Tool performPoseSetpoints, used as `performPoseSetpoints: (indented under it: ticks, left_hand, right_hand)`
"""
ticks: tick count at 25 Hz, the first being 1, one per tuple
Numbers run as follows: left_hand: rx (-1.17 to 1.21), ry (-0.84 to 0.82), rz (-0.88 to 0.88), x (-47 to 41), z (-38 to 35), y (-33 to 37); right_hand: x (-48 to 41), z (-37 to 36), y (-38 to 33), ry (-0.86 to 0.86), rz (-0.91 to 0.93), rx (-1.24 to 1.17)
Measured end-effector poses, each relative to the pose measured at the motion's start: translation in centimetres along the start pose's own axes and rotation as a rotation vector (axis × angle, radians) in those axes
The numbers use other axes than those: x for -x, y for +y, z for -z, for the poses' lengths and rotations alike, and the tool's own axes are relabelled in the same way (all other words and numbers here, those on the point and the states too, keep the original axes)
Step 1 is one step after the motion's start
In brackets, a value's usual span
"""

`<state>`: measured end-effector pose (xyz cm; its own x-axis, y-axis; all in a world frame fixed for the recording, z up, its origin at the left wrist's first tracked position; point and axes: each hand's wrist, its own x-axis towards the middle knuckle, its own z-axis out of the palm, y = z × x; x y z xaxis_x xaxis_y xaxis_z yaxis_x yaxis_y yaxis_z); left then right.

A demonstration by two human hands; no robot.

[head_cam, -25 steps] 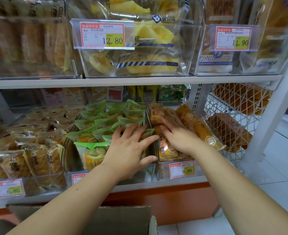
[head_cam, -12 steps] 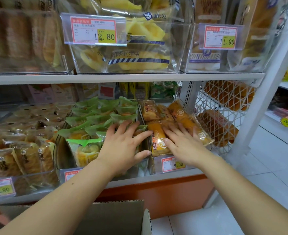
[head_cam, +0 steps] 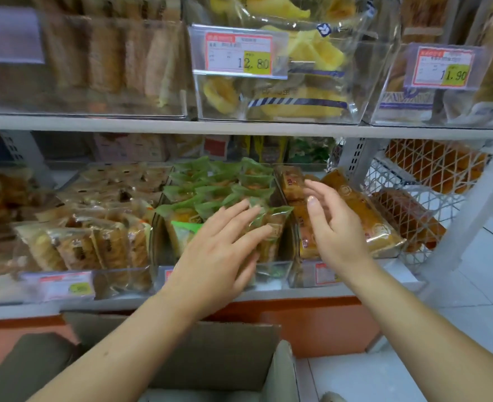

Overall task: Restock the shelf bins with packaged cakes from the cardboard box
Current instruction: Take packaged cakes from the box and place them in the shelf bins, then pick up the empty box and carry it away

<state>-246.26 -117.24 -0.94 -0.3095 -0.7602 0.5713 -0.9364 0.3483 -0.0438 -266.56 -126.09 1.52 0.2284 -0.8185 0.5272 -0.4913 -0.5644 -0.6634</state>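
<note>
Left hand [head_cam: 219, 250] spread wide and right hand [head_cam: 336, 230] loosely cupped, a person reaches over the lower shelf bins, with neither hand gripping anything. The middle bin [head_cam: 271, 271] is packed with green-wrapped cakes [head_cam: 210, 187]. The right bin [head_cam: 306, 281] holds orange-wrapped cakes [head_cam: 364, 210], and the left bin [head_cam: 117, 281] holds brown pastries [head_cam: 94, 242] in clear wrap. On the upper shelf [head_cam: 152, 124], a clear tub of yellow cakes [head_cam: 297, 103] carries a 12.80 price tag [head_cam: 239, 55], next to another tub tagged 11.90 [head_cam: 445, 66]. A white mesh basket [head_cam: 390, 181] at the shelf's right end holds brown loaves [head_cam: 407, 216]. The cardboard box [head_cam: 181, 352] sits open below the forearms, in front of the shelf, and its contents are out of sight. The left hand lies palm down over the front green packs, though blur hides whether its fingertips press the wrappers. The right hand stands on edge in front of the orange packs, palm facing left and fingers bent.
</note>
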Motion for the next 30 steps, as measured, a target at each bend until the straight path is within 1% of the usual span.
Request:
performPoseSetpoints:
  ticks: [2, 5, 7, 9, 12, 16, 19, 22, 24, 27, 30]
  left_hand:
    - [-0.027, -0.023, 0.034, 3.5, 1.4, -0.5]
    - [-0.099, -0.123, 0.099, 8.4, 3.2, -1.3]
    - [-0.126, -0.207, 0.178, 11.5, 4.2, -1.7]
    - [-0.125, -0.279, 0.256, 14.5, 5.3, -1.7]
    - [-0.09, -0.388, 0.409, 18.9, 6.6, -2.1]
    - [-0.172, -0.613, 0.617, 24.8, 7.3, -3.5]
    - [-0.203, -0.75, 0.799, 27.6, 7.9, -5.9]
    - [-0.144, -0.743, 0.906, 29.7, 8.2, -8.2]
    - [-0.055, -0.718, 0.978, 31.6, 8.1, -9.7]
    - [0.193, -0.673, 1.105, 34.4, 8.2, -11.7]
    - [0.391, -0.592, 1.118, 35.0, 7.7, -12.2]
  right_hand:
    - [2.0, -0.7, -2.0, -0.032, 0.063, -0.021]
    - [5.5, -1.9, -4.8, -0.065, 0.11, -0.087]
    - [8.5, -2.8, -5.8, -0.127, 0.07, -0.132]
    - [11.8, -3.8, -5.8, -0.202, 0.004, -0.123]
    - [15.9, -4.8, -4.8, -0.339, -0.126, -0.027]
    - [19.6, -5.2, -3.1, -0.566, -0.23, 0.276]
    - [21.2, -4.7, -2.7, -0.643, -0.313, 0.419]
    - [22.2, -4.0, -2.7, -0.671, -0.41, 0.39]
    - [22.7, -3.9, -2.3, -0.714, -0.503, 0.373]
    - [23.0, -4.3, -1.7, -0.807, -0.575, 0.342]
    - [21.5, -5.0, -1.0, -0.793, -0.607, 0.258]
